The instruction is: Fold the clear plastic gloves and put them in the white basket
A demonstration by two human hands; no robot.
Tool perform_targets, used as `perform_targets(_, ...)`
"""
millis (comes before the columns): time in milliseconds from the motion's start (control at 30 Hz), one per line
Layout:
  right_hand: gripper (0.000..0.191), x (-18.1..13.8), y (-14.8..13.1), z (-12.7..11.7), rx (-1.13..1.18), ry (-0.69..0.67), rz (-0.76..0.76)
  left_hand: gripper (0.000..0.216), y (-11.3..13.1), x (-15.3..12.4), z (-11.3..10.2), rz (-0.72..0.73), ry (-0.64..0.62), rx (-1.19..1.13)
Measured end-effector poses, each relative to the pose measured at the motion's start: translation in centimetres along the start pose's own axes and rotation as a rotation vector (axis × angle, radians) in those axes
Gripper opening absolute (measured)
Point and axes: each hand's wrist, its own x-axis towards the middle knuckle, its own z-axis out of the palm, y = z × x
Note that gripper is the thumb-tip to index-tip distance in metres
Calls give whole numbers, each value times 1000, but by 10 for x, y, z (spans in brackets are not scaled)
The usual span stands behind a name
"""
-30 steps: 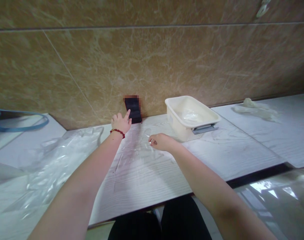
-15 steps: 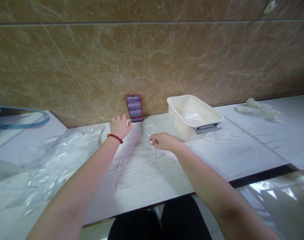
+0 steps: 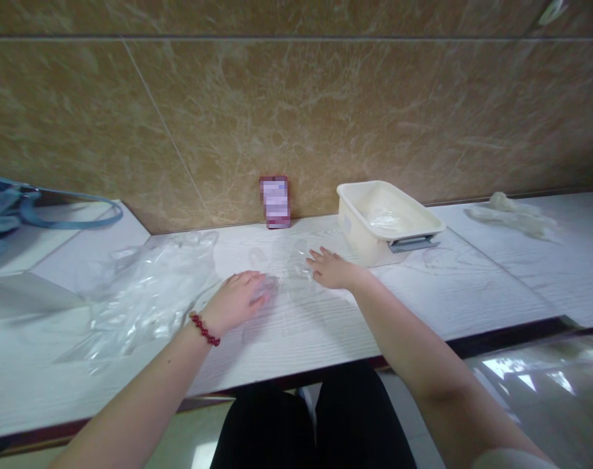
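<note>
Head camera view, left to right: crumpled clear plastic [image 3: 154,293] lies on the white tabletop [image 3: 296,345]. The left hand [image 3: 235,301] is half open, fingers loosely bent; blur hides whether it grips anything. A phone [image 3: 277,202] leans on the wall [image 3: 276,104], likely so its screen faces the wearer. Thin clear film [image 3: 299,260] lies between the hands; the right hand [image 3: 330,268], spread and gripping nothing, seems to steady it. A cream bin [image 3: 357,238] stands just beyond, perhaps for easy reach.

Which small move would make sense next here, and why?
Perhaps smooth the clear plastic with the left hand: it lies between the hands and looks wrinkled, while the right hand, fingers spread, is at its right side.
</note>
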Motion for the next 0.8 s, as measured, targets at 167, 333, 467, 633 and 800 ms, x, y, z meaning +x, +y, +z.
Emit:
perform_targets(167,49,1,-6,3,42,-109,-12,49,9,-44,9,19,20,-84)
perform_targets(333,51,2,-7,5,51,-108,7,46,18,-75,18,100,29,-165)
perform_targets(467,46,-1,-7,-3,37,-17,-32,37,16,-79,24,67,57,-243)
perform_targets(633,32,-6,0,-13,100,77,-131,22,14,-77,26,52,70,-299)
perform_targets(800,29,-25,-2,-14,160,155,-202,21,18,-74,23,70,115,-316)
